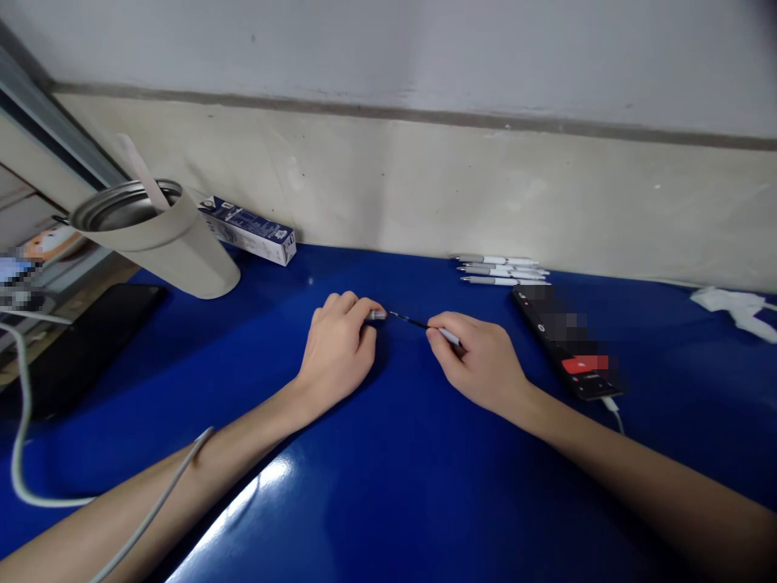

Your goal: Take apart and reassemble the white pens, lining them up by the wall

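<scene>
**Tight pinch at centre bench — slim pen held end to end**

Tight grip from the left hand, fingers curled shut on the pen's silvery end. Same story on the other side: right hand, thumb and fingers closed on the white end. Thin black shaft running between them, just above the blue bench — one piece or two, impossible to tell from here.

Up at the back, a row of white-and-grey retractable pens, side by side near the wall. Just right of them, a black smartphone lying flat, screen blurred, white cable at its lower end. Far right, crumpled white paper.

Over on the left, a cream tumbler with a steel rim, pale stick poking out. Beside it, a blue-and-white box against the wall. Lower left, a black tablet, and a white cord draped across the left forearm.
</scene>
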A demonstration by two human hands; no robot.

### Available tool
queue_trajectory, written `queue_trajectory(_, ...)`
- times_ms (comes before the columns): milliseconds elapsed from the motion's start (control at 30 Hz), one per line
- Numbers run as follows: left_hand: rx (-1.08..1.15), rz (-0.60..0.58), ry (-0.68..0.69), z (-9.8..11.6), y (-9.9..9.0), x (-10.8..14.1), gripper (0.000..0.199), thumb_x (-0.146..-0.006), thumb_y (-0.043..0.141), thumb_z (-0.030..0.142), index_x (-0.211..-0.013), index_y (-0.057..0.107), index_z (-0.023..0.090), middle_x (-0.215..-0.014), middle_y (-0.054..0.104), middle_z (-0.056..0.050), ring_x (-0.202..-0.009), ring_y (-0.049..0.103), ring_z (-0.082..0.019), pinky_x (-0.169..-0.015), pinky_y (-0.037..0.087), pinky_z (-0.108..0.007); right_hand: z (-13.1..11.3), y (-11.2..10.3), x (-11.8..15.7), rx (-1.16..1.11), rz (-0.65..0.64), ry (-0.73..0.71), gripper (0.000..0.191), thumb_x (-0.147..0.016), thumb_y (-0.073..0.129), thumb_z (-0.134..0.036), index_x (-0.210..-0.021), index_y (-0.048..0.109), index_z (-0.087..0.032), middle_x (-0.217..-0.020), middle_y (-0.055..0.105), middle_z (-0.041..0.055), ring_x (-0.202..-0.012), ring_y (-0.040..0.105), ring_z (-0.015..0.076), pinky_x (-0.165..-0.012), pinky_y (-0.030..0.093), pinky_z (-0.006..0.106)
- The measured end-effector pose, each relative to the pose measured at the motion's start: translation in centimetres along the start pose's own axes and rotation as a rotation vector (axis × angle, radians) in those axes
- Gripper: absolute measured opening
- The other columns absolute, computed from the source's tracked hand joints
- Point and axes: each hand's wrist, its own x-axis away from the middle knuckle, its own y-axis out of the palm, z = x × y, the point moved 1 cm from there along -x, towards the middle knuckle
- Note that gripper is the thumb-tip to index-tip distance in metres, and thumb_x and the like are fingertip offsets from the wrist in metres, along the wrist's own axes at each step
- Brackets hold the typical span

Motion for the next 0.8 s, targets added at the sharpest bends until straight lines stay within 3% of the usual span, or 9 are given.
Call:
queue_trajectory(133,-0.222,0.049,0.059,0.3,0.1,0.5,0.033,-0.086,0.042,0.006,-0.096,0.067,0.025,-0.09,0.057,-0.006,-0.089,0.045,-0.024,-0.072,0.033,-0.039,0.0,0.0,0.0,0.013,0.025,0.013,0.017,-0.092,0.046,-0.026,-0.089,0.062,-0.022,-0.078,0.066,-0.0014,-0.064,0.059,0.0123,-0.059,0.036,0.026)
queue_trajectory(300,-0.453,0.105,0.146,1.4,-0.1,0.9,0.029,-0.087,0.046,0.008,-0.095,0.068,0.026,-0.095,0.055,-0.008,-0.09,0.043,-0.027,-0.071,0.03,-0.042,0.2,0.1,0.0,0.033,0.038,0.011,0.016,-0.091,0.047,-0.026,-0.089,0.062,-0.022,-0.079,0.067,-0.0014,-0.065,0.059,0.0126,-0.058,0.036,0.026)
queue_trajectory(433,-0.515,0.123,0.198,1.6,-0.2,0.9,0.025,-0.088,0.047,0.011,-0.093,0.067,0.025,-0.095,0.056,-0.008,-0.091,0.042,-0.028,-0.074,0.03,-0.044,0.2,0.2,0.1,0.034,0.041,0.007,0.017,-0.091,0.046,-0.026,-0.088,0.063,-0.022,-0.08,0.067,-0.0006,-0.065,0.059,0.013,-0.058,0.035,0.026)
queue_trajectory(567,-0.4,0.097,0.143,0.9,-0.1,0.6,0.025,-0.087,0.045,0.009,-0.09,0.065,0.023,-0.095,0.057,-0.007,-0.091,0.045,-0.027,-0.073,0.032,-0.042,0.1,0.1,0.1,0.035,0.04,0.01,0.017,-0.091,0.046,-0.026,-0.088,0.063,-0.022,-0.079,0.067,-0.0009,-0.064,0.059,0.0124,-0.057,0.035,0.026)
queue_trajectory(700,-0.052,0.077,-0.005,0.0,-0.2,-0.1,0.019,-0.09,0.044,0.012,-0.09,0.061,0.02,-0.089,0.057,-0.004,-0.087,0.049,-0.021,-0.074,0.039,-0.036,0.0,0.1,0.1,0.039,0.001,0.004,0.018,-0.092,0.045,-0.026,-0.09,0.062,-0.022,-0.078,0.066,-0.0014,-0.063,0.058,0.0119,-0.058,0.035,0.026)
queue_trajectory(800,0.098,0.073,0.031,0.1,-0.5,-0.2,0.012,-0.091,0.049,0.022,-0.095,0.06,0.019,-0.088,0.057,-0.003,-0.086,0.05,-0.018,-0.077,0.041,-0.033,-0.1,0.0,0.1,0.037,-0.024,-0.023,0.018,-0.092,0.045,-0.026,-0.09,0.062,-0.022,-0.079,0.066,-0.0006,-0.066,0.059,0.0125,-0.059,0.036,0.025)
